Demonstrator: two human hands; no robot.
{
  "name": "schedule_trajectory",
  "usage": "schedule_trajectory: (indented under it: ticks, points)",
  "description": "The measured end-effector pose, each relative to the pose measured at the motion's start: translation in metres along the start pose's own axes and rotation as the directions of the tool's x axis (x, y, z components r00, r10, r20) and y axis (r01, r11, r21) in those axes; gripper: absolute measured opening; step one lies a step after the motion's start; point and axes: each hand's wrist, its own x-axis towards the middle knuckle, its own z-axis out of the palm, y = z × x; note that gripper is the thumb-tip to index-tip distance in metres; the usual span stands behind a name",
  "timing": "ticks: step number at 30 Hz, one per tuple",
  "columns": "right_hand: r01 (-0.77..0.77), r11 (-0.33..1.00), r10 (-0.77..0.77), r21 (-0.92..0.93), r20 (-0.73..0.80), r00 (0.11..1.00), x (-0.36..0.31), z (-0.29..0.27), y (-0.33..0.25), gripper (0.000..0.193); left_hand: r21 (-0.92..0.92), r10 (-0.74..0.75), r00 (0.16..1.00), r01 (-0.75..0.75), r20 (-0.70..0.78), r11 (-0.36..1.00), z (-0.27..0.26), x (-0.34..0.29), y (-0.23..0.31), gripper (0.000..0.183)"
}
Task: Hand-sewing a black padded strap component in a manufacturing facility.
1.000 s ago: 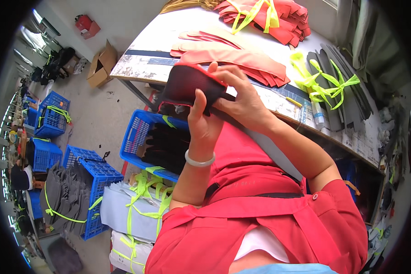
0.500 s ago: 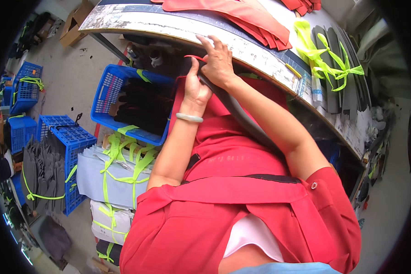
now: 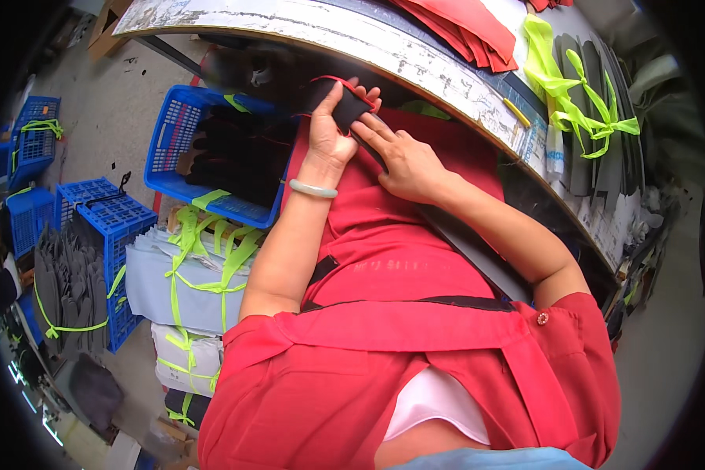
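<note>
My left hand (image 3: 333, 133) is closed round one end of a black fabric strip (image 3: 348, 108) with thin red edging, thumb on top and fingertips curled up behind it. My right hand (image 3: 407, 163) lies against the same strip, its fingers extended along the fabric's lower edge and its thumb hidden. From there the dark strip runs back beneath my right forearm, across the red apron (image 3: 399, 227). Both hands are in front of the worktable's near edge, above my lap.
The worktable (image 3: 274, 22) carries red fabric pieces (image 3: 470, 31), a yellow pen-like stick (image 3: 517, 112) and dark strips (image 3: 583, 125) tied with neon ribbon. At left stand a blue crate (image 3: 158, 149) of black pieces, tied light-blue fabric (image 3: 176, 274) and further blue crates (image 3: 125, 219).
The fabric end has been turned up, so its black face and red edge show. My right hand has moved down and right, from fingers raised to lying along the strip.
</note>
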Motion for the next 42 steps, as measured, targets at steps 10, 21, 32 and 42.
schedule_trajectory:
  ticks: [10,21,32,42]
  points:
    - [0.024,0.998,-0.018,0.066,-0.088,0.996,0.008,0.019,0.010,0.038,-0.023,-0.132,0.985,0.136,0.107,0.990,-0.016,0.010,-0.014,0.019]
    - [-0.060,0.998,0.061,0.028,-0.069,0.996,0.006,0.023,0.012,0.070,0.027,-0.123,0.991,0.121,0.046,0.992,-0.022,0.014,-0.015,0.009]
    - [0.025,0.999,-0.028,-0.045,-0.052,0.998,0.023,0.034,0.024,0.060,0.087,-0.040,0.996,0.033,0.081,0.996,-0.028,0.024,-0.010,0.017]
    - [-0.061,0.997,0.064,0.049,-0.068,0.996,0.010,0.025,0.017,0.065,0.086,-0.072,0.996,0.068,0.047,0.994,-0.027,0.022,-0.015,0.014]
